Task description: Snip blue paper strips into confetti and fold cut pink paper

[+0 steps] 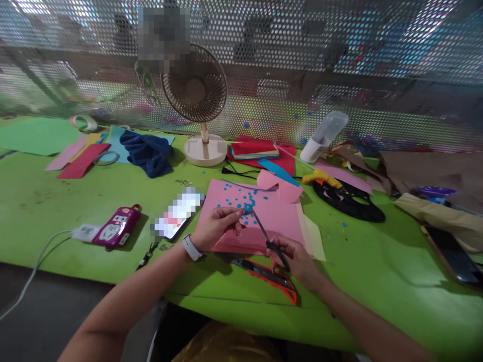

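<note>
My right hand point(292, 259) is closed around the dark handles of a pair of scissors point(261, 224), whose blades point up and left. The blade tips are at the fingertips of my left hand point(219, 226), which pinches a small piece of blue paper point(247, 210). Under both hands lies a pink sheet of paper point(226, 244), with many tiny blue paper bits point(252, 201) scattered over it. A box cutter point(267, 276) with an orange-edged handle rests just below the sheet, near my right hand. My left wrist wears a pale band.
A phone point(179, 216) with a lit screen and a purple power adapter point(116, 227) lie to the left. Behind stand a fan point(206, 151), a dark blue cloth point(147, 151) and stacked coloured paper point(254, 150). At right are a black disc-like object point(362, 208) and another phone point(453, 256).
</note>
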A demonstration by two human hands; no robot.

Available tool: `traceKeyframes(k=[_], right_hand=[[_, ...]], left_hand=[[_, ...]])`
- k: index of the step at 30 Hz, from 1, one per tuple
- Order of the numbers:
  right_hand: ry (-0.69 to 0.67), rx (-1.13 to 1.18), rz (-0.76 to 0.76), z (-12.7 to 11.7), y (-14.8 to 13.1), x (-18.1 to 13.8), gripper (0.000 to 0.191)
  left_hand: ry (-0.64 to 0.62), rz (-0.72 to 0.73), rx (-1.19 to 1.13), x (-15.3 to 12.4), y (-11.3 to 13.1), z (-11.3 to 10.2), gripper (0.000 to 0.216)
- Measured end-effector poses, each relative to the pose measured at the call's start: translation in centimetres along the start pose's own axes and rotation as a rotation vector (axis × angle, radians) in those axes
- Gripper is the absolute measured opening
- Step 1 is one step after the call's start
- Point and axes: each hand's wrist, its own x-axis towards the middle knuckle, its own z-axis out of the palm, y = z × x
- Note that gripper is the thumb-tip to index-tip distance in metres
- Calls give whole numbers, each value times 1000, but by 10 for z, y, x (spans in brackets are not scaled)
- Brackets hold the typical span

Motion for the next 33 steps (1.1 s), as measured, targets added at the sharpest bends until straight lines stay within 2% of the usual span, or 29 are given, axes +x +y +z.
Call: traceKeyframes(k=[6,12,28,33], right_hand=[[-49,-47,-10,1,3,0,48],[-34,-54,6,3,3,0,50],[-21,-32,15,3,0,0,49],[-4,-18,-20,1,0,1,47]], left_hand=[[-12,-11,-4,0,-3,-1,28],[-33,-15,-7,0,-6,-2,30],[4,-11,18,0,-7,0,31],[4,-4,16,0,-6,0,30]])
